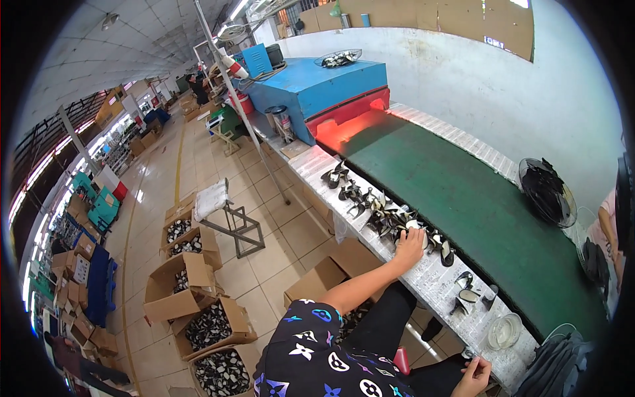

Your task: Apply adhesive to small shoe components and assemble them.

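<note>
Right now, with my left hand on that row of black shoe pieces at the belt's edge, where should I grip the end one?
The left hand rests on the row of black heeled shoe pieces. For the nearest end piece, probably pinch its narrow raised part from above, coming from your side of the white ledge, since the neighbours crowd its far side. Finer shape is too small to tell.

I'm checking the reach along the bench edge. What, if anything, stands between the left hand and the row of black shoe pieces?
Nothing visible. The left hand already rests on the near end of the row of black shoe pieces along the white ledge beside the green belt. The right hand is apart, lower down.
</note>
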Demonstrator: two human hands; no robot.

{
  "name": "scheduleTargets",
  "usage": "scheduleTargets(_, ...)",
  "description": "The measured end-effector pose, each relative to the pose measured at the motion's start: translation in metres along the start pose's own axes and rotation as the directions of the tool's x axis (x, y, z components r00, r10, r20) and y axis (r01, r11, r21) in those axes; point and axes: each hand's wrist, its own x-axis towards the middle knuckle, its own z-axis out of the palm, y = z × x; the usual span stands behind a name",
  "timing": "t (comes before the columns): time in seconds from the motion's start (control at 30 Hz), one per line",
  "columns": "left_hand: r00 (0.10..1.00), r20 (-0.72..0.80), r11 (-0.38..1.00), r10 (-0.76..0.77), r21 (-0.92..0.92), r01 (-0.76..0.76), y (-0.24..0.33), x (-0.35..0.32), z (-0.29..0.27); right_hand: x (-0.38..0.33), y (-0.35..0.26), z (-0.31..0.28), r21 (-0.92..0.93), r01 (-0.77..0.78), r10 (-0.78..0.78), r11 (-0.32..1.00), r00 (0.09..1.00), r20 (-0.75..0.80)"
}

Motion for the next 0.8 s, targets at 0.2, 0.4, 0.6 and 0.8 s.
scheduleTargets(0.2,0.998,-0.050,0.998,0.041,0.046,-0.039,0.012,-0.011,-0.008,-0.007,0.025,-0.007,-0.035,0.038,-0.039,0.999,0.999,-0.032)
scheduleTargets(0.4,0.986,-0.145,0.981,-0.088,-0.186,0.060,0.002,-0.010,-0.001,-0.006,0.013,0.005,0.140,-0.069,0.067,0.988,0.998,0.016)
scheduleTargets(0.6,0.998,-0.046,0.963,-0.045,-0.269,0.031,-0.024,0.008,-0.007,-0.002,0.002,0.005,0.134,0.019,-0.017,0.991,1.000,-0.018)
scheduleTargets(0.8,0.960,-0.041,0.635,0.278,-0.742,-0.215,0.051,-0.004,-0.060,0.000,0.010,-0.004,0.137,-0.034,0.042,0.990,0.998,-0.052)
